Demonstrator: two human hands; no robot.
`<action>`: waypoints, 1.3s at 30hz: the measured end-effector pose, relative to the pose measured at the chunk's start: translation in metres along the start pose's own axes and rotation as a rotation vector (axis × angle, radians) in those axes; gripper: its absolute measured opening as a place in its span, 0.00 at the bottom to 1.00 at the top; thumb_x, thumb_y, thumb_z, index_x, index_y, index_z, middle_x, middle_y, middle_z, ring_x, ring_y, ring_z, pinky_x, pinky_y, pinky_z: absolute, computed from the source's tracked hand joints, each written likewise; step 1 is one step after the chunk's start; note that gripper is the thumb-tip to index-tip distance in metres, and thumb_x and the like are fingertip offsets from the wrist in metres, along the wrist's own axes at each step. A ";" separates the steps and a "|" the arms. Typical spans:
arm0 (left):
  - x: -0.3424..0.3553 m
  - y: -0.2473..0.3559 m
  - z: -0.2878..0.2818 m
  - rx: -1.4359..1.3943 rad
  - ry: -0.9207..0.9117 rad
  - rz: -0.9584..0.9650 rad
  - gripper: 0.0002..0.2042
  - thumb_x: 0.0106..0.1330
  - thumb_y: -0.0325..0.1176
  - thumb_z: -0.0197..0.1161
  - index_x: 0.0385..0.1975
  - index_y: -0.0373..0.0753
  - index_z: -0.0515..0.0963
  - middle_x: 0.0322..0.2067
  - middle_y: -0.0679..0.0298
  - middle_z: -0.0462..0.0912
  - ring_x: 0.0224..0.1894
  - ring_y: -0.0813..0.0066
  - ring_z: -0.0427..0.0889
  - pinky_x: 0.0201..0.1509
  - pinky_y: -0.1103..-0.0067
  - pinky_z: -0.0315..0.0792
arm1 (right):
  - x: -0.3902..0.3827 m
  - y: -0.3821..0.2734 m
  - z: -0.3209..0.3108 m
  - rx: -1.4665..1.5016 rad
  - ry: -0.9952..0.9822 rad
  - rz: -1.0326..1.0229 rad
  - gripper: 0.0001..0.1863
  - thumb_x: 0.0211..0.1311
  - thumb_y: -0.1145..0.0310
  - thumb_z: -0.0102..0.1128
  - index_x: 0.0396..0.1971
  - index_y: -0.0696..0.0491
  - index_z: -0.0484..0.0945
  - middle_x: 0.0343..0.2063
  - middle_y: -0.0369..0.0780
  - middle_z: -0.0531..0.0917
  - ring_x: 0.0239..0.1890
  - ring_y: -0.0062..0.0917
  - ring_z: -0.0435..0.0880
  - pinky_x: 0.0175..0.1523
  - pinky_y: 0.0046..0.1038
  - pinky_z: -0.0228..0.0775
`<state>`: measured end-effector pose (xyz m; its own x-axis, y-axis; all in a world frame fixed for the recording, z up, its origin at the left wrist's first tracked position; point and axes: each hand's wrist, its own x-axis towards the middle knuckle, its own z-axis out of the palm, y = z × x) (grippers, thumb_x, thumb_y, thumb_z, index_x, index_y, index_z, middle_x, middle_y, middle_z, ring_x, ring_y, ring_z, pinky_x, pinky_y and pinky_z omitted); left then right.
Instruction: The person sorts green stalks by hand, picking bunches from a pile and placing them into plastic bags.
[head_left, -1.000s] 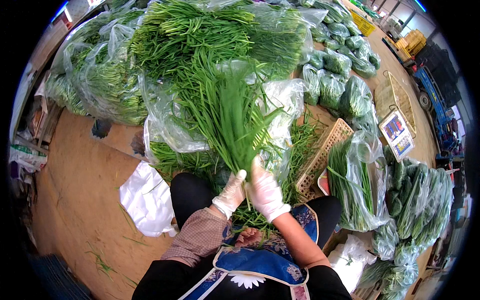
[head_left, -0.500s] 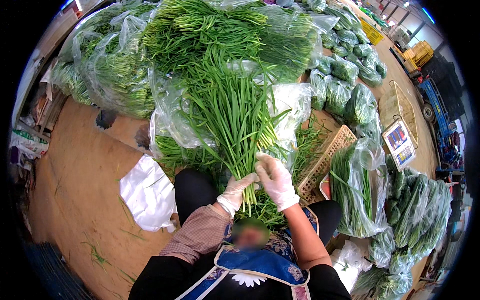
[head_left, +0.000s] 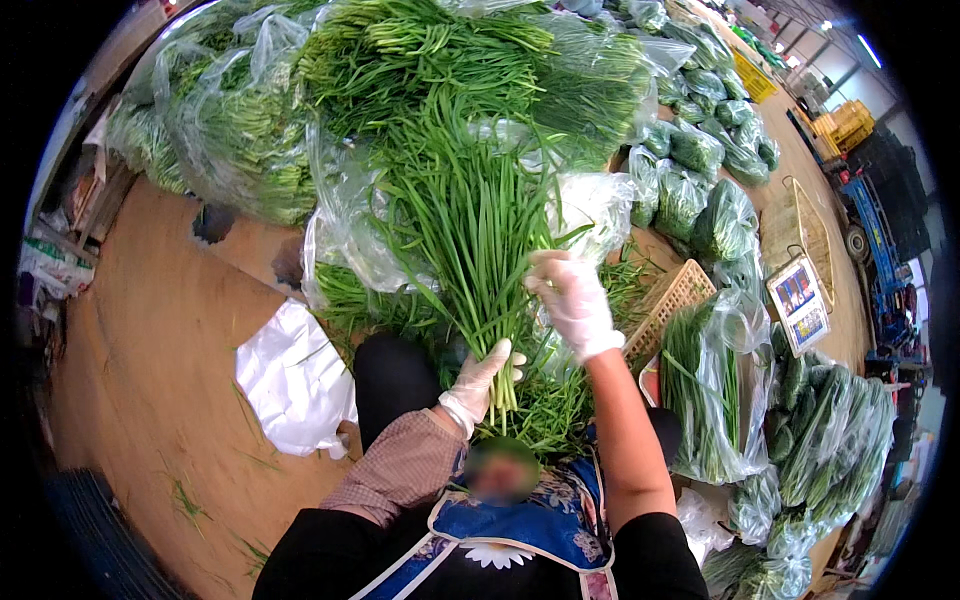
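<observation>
My left hand (head_left: 478, 388), in a thin white glove, is wrapped round the pale lower stems of a bunch of garlic chives (head_left: 478, 235). The bunch stands fanned out, its long green leaves pointing away from me. At the right side of the leaves is my gloved right hand (head_left: 576, 308), its fingers curled together; what they pinch, if anything, I cannot make out. Loose chives (head_left: 552, 410) lie under the hands, between my knees. Beyond the bunch rests a large heap of chives (head_left: 420, 60) on clear plastic.
Bagged greens are piled at the far left (head_left: 240, 150) and far right (head_left: 695, 150). To my right stand a tan plastic crate (head_left: 672, 305), an open bag of chives (head_left: 700, 390) and a scale-like panel (head_left: 798, 300). A white plastic sheet (head_left: 295, 385) lies on the floor at left.
My right hand has moved away from the stems, up and to the right along the bunch. My left hand keeps its hold on the chives, almost in place.
</observation>
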<state>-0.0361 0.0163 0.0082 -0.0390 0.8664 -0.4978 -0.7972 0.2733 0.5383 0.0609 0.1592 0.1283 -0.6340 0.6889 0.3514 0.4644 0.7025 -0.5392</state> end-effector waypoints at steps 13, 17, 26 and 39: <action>0.012 -0.003 -0.005 -0.262 -0.279 0.021 0.31 0.62 0.58 0.52 0.55 0.39 0.67 0.47 0.60 0.78 0.48 0.62 0.79 0.43 0.71 0.78 | -0.044 -0.051 -0.033 1.032 0.194 0.462 0.00 0.62 0.74 0.51 0.32 0.52 0.71 0.41 0.44 0.81 0.37 0.22 0.81 0.32 0.16 0.72; -0.012 0.016 0.020 -0.081 -0.288 0.174 0.26 0.61 0.53 0.57 0.52 0.41 0.68 0.41 0.54 0.78 0.52 0.61 0.74 0.53 0.64 0.73 | -0.059 -0.077 -0.007 1.135 -0.275 0.498 0.02 0.66 0.70 0.49 0.33 0.51 0.69 0.35 0.41 0.80 0.33 0.20 0.79 0.30 0.18 0.70; 0.016 -0.006 -0.011 -0.064 -0.056 0.034 0.18 0.60 0.36 0.62 0.47 0.35 0.73 0.42 0.59 0.79 0.41 0.73 0.79 0.44 0.77 0.77 | -0.064 -0.109 -0.028 1.026 0.031 0.436 0.08 0.66 0.64 0.51 0.37 0.52 0.69 0.24 0.39 0.80 0.18 0.16 0.75 0.21 0.15 0.64; 0.012 -0.006 0.004 -0.155 -0.279 0.137 0.24 0.65 0.50 0.53 0.56 0.44 0.65 0.43 0.63 0.78 0.45 0.69 0.78 0.50 0.68 0.74 | -0.059 -0.086 0.030 0.974 -0.198 0.300 0.06 0.67 0.67 0.45 0.36 0.53 0.70 0.25 0.36 0.81 0.24 0.14 0.77 0.30 0.18 0.71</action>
<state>-0.0297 0.0266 0.0020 -0.0025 0.9774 -0.2112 -0.8788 0.0987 0.4668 0.0397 0.0528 0.1304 -0.7056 0.7084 0.0162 -0.0253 -0.0024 -0.9997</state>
